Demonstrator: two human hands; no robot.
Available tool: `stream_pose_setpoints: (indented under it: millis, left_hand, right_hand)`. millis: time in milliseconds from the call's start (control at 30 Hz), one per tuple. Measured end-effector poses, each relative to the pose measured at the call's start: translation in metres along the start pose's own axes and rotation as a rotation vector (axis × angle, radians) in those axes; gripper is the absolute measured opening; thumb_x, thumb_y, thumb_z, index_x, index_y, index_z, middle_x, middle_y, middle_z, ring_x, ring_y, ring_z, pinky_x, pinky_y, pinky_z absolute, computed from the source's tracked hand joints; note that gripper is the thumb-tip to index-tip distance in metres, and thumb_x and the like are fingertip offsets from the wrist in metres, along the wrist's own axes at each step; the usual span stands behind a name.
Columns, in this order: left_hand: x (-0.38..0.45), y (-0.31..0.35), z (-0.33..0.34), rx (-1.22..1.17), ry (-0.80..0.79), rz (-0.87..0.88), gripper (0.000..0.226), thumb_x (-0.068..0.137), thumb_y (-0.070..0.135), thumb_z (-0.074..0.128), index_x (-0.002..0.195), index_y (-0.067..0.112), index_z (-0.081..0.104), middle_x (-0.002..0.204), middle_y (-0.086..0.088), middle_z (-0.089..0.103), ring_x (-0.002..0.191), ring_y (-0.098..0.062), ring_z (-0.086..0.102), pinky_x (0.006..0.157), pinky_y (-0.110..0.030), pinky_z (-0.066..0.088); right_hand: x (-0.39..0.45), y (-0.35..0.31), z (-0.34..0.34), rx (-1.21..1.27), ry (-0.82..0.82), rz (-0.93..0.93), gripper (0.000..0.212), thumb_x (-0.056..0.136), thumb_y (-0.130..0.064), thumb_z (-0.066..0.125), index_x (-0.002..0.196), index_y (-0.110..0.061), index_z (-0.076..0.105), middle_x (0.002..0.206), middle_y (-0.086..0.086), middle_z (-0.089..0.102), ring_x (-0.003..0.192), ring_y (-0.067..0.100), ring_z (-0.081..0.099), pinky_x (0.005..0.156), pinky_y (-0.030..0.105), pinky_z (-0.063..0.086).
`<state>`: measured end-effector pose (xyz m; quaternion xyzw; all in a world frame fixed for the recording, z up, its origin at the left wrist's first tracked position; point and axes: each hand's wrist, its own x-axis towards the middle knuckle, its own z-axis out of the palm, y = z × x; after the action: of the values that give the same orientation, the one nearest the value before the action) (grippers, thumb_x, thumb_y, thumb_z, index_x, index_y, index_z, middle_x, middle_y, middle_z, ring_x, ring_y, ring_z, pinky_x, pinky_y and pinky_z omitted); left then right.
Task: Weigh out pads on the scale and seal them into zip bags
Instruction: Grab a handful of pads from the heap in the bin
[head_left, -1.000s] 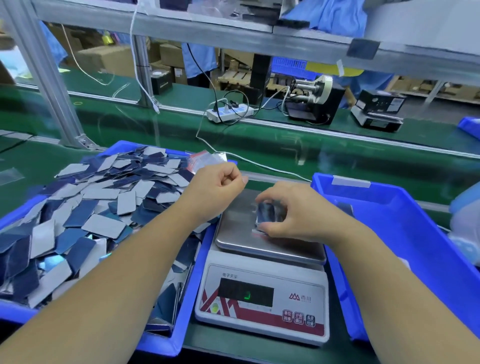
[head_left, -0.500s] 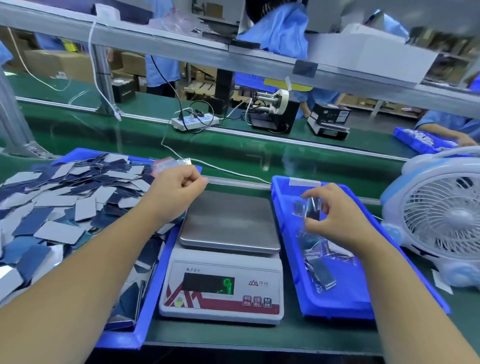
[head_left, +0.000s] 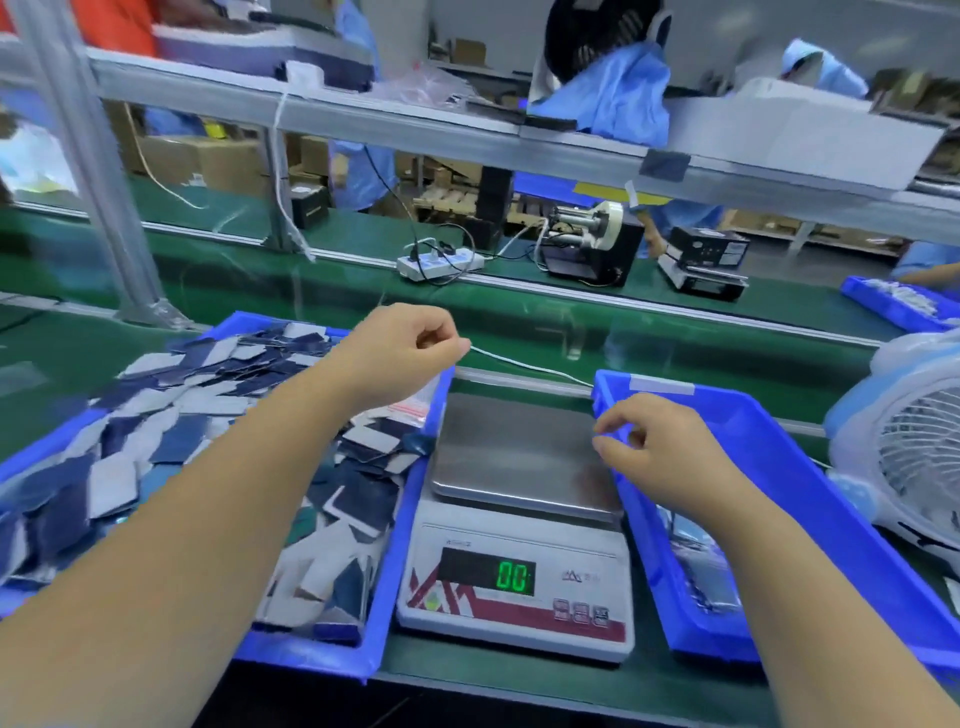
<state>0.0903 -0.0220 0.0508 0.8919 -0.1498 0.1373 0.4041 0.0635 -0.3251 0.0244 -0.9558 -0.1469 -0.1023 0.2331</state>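
A steel-topped scale (head_left: 519, 457) stands between two blue bins, its pan bare and its display (head_left: 511, 574) reading 00. The left bin (head_left: 400, 551) is heaped with dark blue and grey pads (head_left: 208, 436). My left hand (head_left: 400, 353) hovers over that bin's far right corner, thumb and forefinger pinched on a clear zip bag (head_left: 413, 408) whose red strip hangs below the hand. My right hand (head_left: 660, 452) floats over the scale's right edge, fingers loosely curled, holding nothing. The right bin (head_left: 810, 467) holds filled bags (head_left: 711, 577).
A white desk fan (head_left: 914, 457) stands right of the right bin. A thin white cable (head_left: 524, 366) runs behind the scale. Beyond the green conveyor belt (head_left: 322, 291) sit a power strip (head_left: 439, 260) and a tape dispenser (head_left: 592, 244). A metal shelf rail (head_left: 467, 140) crosses overhead.
My right hand carried the filled bag off the scale, left it in the right bin and came back empty to the scale's edge. My left hand rose slightly. The display now reads 00.
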Motion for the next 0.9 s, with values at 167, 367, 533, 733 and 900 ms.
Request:
stream_pose_setpoints:
  millis: [167, 367, 533, 733, 900]
  left_hand:
    - [-0.021, -0.035, -0.033, 0.002, 0.035, -0.070, 0.036, 0.098, 0.039, 0.057, 0.072, 0.014, 0.058, 0.050, 0.014, 0.045, 0.045, -0.001, 0.048, 0.045, -0.012, 0.038]
    - [-0.036, -0.074, -0.037, -0.093, 0.196, -0.157, 0.034, 0.099, 0.032, 0.056, 0.075, 0.009, 0.062, 0.046, 0.015, 0.040, 0.046, -0.003, 0.036, 0.046, -0.016, 0.029]
    - [-0.033, -0.077, -0.039, -0.146, 0.210, -0.102, 0.036, 0.097, 0.035, 0.055, 0.072, 0.011, 0.061, 0.044, 0.016, 0.044, 0.045, -0.004, 0.036, 0.046, -0.015, 0.030]
    - [-0.030, -0.083, -0.042, -0.209, 0.239, -0.102, 0.035, 0.096, 0.033, 0.057, 0.073, 0.008, 0.060, 0.045, 0.013, 0.037, 0.044, -0.002, 0.038, 0.045, -0.014, 0.029]
    - [-0.031, -0.075, -0.041, -0.232, 0.210, -0.114, 0.034, 0.098, 0.028, 0.058, 0.078, 0.001, 0.062, 0.045, 0.013, 0.038, 0.044, 0.004, 0.049, 0.060, -0.032, 0.050]
  right_hand:
    - [0.012, -0.084, 0.031, 0.144, -0.077, -0.213, 0.016, 0.084, -0.021, 0.069, 0.078, -0.036, 0.064, 0.078, -0.020, 0.062, 0.077, -0.008, 0.054, 0.066, 0.006, 0.038]
    - [0.034, -0.140, 0.087, 0.006, -0.260, -0.340, 0.007, 0.086, -0.026, 0.066, 0.092, -0.027, 0.069, 0.083, -0.015, 0.057, 0.079, 0.002, 0.052, 0.071, 0.022, 0.042]
    - [0.056, -0.160, 0.108, -0.233, -0.397, -0.424, 0.054, 0.078, -0.027, 0.060, 0.132, -0.033, 0.054, 0.119, -0.010, 0.048, 0.116, 0.019, 0.042, 0.096, 0.033, 0.041]
    - [0.074, -0.164, 0.120, -0.336, -0.556, -0.388, 0.068, 0.071, -0.023, 0.059, 0.135, -0.042, 0.043, 0.118, -0.010, 0.048, 0.106, 0.019, 0.054, 0.069, 0.031, 0.043]
    - [0.083, -0.168, 0.116, -0.358, -0.496, -0.469, 0.061, 0.072, -0.029, 0.061, 0.132, -0.038, 0.054, 0.115, -0.008, 0.065, 0.103, 0.018, 0.058, 0.079, 0.033, 0.052]
